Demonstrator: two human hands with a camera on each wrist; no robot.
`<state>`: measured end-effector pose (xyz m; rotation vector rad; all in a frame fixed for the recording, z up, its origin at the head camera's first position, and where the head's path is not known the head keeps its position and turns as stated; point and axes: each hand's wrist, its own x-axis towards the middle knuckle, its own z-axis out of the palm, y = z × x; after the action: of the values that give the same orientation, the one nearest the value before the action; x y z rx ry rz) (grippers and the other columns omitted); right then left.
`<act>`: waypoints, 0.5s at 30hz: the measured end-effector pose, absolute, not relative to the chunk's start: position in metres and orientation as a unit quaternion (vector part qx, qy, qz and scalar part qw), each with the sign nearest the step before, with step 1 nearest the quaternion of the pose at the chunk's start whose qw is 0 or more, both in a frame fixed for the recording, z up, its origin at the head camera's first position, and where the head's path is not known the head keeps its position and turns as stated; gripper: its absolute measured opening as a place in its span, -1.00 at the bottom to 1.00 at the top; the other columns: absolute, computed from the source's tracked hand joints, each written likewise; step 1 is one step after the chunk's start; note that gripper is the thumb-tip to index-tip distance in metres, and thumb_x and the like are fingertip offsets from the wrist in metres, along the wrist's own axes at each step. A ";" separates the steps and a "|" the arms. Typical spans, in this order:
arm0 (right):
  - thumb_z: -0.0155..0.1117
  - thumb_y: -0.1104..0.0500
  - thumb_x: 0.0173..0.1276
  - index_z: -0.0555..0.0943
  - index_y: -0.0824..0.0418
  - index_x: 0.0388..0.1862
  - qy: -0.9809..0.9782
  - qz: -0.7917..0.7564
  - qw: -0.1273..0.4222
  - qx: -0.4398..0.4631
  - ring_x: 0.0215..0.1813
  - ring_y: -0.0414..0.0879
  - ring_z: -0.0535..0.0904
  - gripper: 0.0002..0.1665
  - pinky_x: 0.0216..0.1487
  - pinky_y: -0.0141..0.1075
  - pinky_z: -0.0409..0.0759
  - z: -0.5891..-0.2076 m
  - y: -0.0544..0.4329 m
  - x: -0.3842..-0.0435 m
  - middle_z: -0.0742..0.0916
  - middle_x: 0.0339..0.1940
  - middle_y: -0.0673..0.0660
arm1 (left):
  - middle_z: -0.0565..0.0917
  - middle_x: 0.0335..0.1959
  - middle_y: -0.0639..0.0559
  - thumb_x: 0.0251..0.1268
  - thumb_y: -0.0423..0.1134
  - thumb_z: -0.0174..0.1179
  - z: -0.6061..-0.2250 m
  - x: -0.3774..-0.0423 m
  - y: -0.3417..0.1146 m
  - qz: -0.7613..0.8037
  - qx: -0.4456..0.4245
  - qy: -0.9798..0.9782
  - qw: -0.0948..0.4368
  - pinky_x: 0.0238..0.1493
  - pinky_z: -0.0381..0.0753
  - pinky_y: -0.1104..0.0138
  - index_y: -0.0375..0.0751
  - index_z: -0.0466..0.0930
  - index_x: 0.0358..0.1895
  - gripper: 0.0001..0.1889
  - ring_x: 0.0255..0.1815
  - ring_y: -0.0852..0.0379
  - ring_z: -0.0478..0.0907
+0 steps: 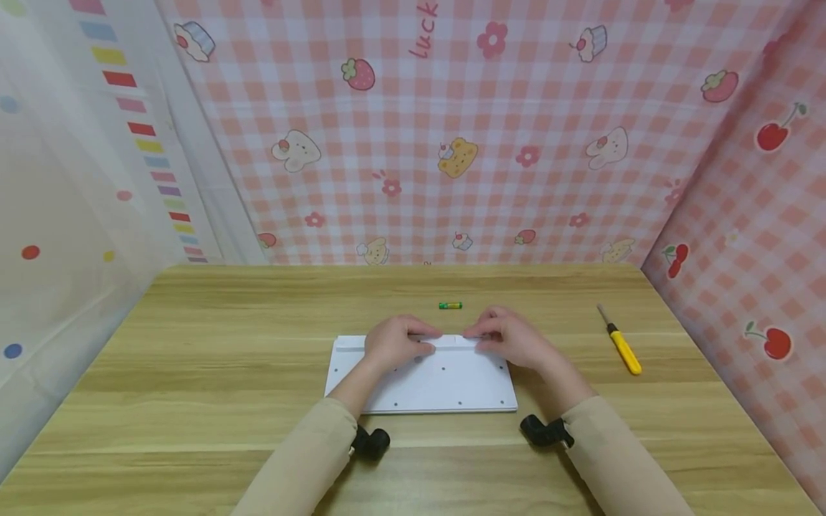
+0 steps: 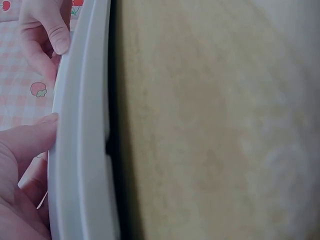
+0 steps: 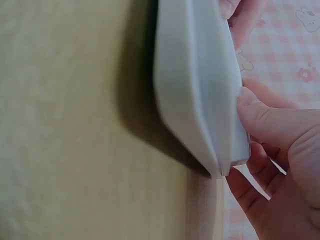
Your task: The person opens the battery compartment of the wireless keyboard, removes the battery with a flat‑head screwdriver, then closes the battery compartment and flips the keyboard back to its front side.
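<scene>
A white keyboard (image 1: 445,390) lies underside up on the table, with small dark screw spots and a raised ridge along its far side. My left hand (image 1: 396,340) pinches that far edge near the middle, thumb on the near face and fingers behind. Farther right on the same edge, my right hand (image 1: 510,337) grips it likewise. In the left wrist view the keyboard's edge (image 2: 90,100) runs beside my left hand (image 2: 22,170). The right wrist view has my right hand (image 3: 285,135) at the keyboard's corner end (image 3: 210,100); some fingertips are hidden behind it.
Beyond the hands lies a small green battery (image 1: 450,306). A screwdriver with a yellow handle (image 1: 623,349) rests on the right of the wooden table (image 1: 193,387). Pink checked cloth (image 1: 419,107) hangs behind and at the right.
</scene>
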<state>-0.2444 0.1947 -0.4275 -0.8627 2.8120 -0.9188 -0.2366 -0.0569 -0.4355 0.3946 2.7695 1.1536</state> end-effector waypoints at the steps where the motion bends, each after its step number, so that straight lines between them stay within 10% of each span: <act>1: 0.43 0.30 0.26 0.79 0.09 -0.05 0.913 -0.295 0.027 -0.282 -0.17 -0.09 0.46 -0.72 -0.18 -0.24 0.47 -0.428 0.195 -0.245 0.61 -0.18 -0.03 | 0.72 -0.02 0.18 0.16 -0.14 0.44 -0.436 -0.237 -0.057 0.380 0.131 0.914 0.057 0.00 0.49 0.18 0.19 0.80 -0.09 -0.77 -0.02 0.19 0.63; 15: 0.39 0.28 0.31 0.74 0.04 0.07 0.908 -0.261 -0.002 -0.327 0.02 0.01 0.49 -0.64 0.03 -0.08 0.46 -0.436 0.204 -0.244 0.66 -0.05 0.04 | 0.71 -0.02 0.17 0.16 -0.15 0.45 -0.436 -0.236 -0.057 0.379 0.129 0.915 0.052 0.04 0.47 0.16 0.19 0.80 -0.09 -0.76 0.01 0.16 0.61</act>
<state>-0.2444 0.2038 -0.4359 -1.0296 2.8561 -0.8197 -0.2363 -0.0569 -0.4359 0.3912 2.7826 1.1533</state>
